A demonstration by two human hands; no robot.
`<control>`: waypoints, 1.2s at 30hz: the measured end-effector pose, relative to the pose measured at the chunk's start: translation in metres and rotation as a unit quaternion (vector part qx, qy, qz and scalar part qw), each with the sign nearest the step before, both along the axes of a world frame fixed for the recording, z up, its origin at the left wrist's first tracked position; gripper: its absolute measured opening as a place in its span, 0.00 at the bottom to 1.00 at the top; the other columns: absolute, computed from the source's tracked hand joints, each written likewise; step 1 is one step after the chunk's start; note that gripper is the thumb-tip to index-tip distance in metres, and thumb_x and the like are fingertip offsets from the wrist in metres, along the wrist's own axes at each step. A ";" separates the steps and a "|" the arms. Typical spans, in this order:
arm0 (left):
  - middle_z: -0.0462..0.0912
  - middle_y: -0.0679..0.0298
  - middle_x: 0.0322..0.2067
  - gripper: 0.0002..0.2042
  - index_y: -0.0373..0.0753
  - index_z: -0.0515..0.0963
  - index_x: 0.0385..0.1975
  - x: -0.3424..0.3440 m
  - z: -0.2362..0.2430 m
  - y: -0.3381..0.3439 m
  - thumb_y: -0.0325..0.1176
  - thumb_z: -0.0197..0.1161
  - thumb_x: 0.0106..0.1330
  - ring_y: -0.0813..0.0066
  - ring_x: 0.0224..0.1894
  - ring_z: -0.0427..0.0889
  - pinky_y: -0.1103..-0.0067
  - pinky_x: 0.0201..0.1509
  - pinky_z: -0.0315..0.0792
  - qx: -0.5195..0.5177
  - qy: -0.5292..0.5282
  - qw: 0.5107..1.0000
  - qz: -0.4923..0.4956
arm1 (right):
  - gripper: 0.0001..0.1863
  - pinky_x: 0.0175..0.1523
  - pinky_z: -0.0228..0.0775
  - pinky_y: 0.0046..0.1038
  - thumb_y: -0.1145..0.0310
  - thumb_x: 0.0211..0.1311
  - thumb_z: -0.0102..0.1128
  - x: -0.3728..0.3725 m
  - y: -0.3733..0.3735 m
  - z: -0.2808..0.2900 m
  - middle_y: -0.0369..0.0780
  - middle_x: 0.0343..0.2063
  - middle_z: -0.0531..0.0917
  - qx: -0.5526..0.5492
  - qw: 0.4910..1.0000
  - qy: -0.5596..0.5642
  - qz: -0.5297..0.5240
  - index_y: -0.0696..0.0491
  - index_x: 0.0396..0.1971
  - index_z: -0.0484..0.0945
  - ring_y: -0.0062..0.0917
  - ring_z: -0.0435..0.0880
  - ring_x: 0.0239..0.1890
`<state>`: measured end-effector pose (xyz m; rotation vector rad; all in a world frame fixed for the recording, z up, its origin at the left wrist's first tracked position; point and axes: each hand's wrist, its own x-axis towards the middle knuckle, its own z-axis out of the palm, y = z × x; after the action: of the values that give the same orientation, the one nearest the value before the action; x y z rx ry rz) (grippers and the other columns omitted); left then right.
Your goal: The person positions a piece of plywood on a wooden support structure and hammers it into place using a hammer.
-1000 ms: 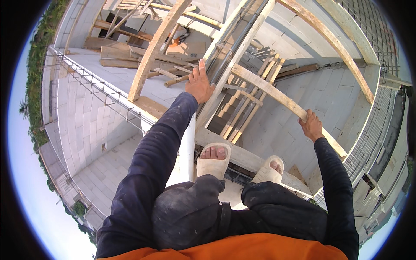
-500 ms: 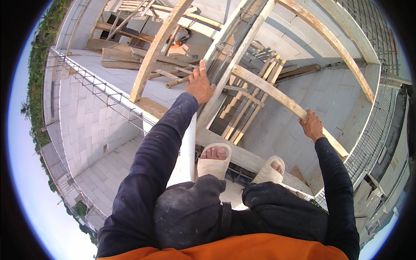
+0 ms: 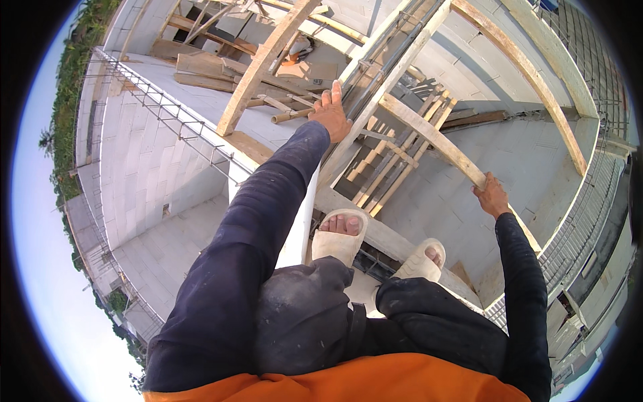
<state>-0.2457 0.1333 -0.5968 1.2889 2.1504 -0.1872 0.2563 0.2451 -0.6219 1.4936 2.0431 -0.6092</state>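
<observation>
My left hand point(image 3: 331, 119) rests on the near edge of a long wooden formwork channel point(image 3: 400, 69) with its fingers stretched out. Steel reinforcing bars point(image 3: 382, 57) run inside that channel. My right hand point(image 3: 493, 195) is wrapped around a wooden plank point(image 3: 435, 139), which spans from the channel toward the block wall at the right. I crouch on top of a wall, and my feet in cream sandals point(image 3: 335, 245) stand beside exposed rebar.
A wooden ladder-like frame point(image 3: 402, 157) stands in the deep room below. Another plank point(image 3: 264, 67) crosses at the left, near stacked boards point(image 3: 207, 70). A rebar cage point(image 3: 167, 110) runs along the left wall top. A person point(image 3: 298, 52) is down at the back.
The view has turned slightly, so the scene sits a little further right. My left hand stays on the formwork and my right hand still grips the plank.
</observation>
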 end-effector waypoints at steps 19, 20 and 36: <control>0.45 0.41 0.82 0.72 0.46 0.19 0.82 -0.001 0.025 -0.002 0.41 0.83 0.57 0.36 0.81 0.54 0.48 0.77 0.64 -0.062 -0.041 0.997 0.026 | 0.30 0.64 0.69 0.58 0.58 0.69 0.69 0.008 -0.013 -0.019 0.46 0.60 0.79 0.061 0.998 0.010 -0.021 0.47 0.65 0.68 0.49 0.78 0.65; 0.45 0.42 0.82 0.72 0.47 0.19 0.82 -0.003 0.025 -0.004 0.41 0.83 0.57 0.36 0.81 0.54 0.47 0.77 0.64 -0.059 -0.040 0.997 0.032 | 0.29 0.64 0.69 0.58 0.58 0.69 0.68 0.000 -0.014 -0.014 0.46 0.60 0.79 0.059 0.998 0.007 -0.017 0.47 0.65 0.68 0.48 0.78 0.65; 0.50 0.34 0.79 0.71 0.45 0.20 0.82 0.000 0.015 -0.007 0.42 0.83 0.57 0.33 0.78 0.60 0.47 0.73 0.66 -0.037 -0.018 0.999 0.022 | 0.34 0.64 0.69 0.55 0.58 0.70 0.67 0.018 -0.017 -0.032 0.47 0.62 0.78 0.115 0.992 0.042 0.024 0.49 0.72 0.65 0.49 0.78 0.63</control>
<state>-0.2460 0.1262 -0.5818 1.1921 2.1203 -0.2226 0.2746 0.2281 -0.6535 1.5653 2.2702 -0.4357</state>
